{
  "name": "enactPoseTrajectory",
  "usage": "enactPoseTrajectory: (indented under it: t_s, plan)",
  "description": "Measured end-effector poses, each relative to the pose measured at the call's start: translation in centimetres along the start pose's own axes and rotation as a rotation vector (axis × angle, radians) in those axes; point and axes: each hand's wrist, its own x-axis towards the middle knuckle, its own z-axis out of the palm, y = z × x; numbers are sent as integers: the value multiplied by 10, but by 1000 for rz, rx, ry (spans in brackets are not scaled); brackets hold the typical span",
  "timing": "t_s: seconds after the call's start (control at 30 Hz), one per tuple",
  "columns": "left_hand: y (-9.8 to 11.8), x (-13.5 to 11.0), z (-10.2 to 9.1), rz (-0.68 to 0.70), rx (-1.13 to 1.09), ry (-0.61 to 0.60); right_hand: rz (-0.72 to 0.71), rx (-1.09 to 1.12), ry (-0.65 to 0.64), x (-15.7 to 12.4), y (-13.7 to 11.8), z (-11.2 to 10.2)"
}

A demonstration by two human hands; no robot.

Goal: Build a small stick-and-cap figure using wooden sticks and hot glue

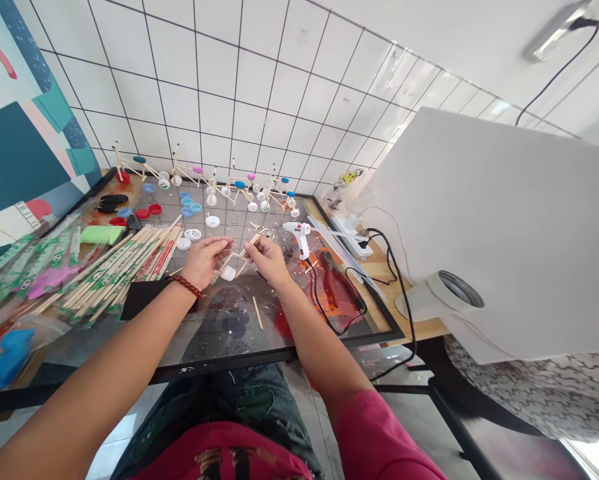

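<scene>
My left hand (pixel 205 259) and my right hand (pixel 266 257) meet over the glass table (pixel 219 333), both pinched on a small frame of wooden sticks (pixel 239 257) with a white bottle cap (pixel 228 273) hanging at its lower end. A red bead bracelet (pixel 187 287) circles my left wrist. A loose short stick (pixel 257 312) lies on the glass just below my hands.
A heap of wrapped chopsticks (pixel 114 270) lies left. Finished stick-and-cap models (pixel 214 183) line the tiled wall. Loose bottle caps (pixel 192 203), a white glue gun (pixel 300 233) with black cord, red pliers (pixel 336 280), a power strip (pixel 352 237) and a white lamp (pixel 439 297) are right.
</scene>
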Motion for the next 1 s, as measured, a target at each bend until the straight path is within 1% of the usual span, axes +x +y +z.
enactPoseTrajectory:
  t_s: [0.07,0.1,0.23,0.43,0.6,0.7,0.8,0.87,1.0]
  plan:
    - [1,1,0,11,25,73,2,-1,-2,0,0,0]
    - [1,1,0,11,38,82,4,-4,-2,0,0,0]
    - [3,-1,2,33,69,86,21,-15,8,0,-2,1]
    - [5,-1,3,54,120,157,-8,-11,5,-1,-4,1]
    - [2,-1,3,58,163,144,-11,3,5,-1,-5,2]
    - [0,1,3,89,200,197,3,-7,7,-1,-4,2]
    - [1,3,3,159,250,239,17,-15,2,-1,-4,2]
    - [2,1,3,184,323,191,19,-4,1,-1,-3,2]
    - [1,-7,5,219,639,47,28,-3,4,0,-2,1]
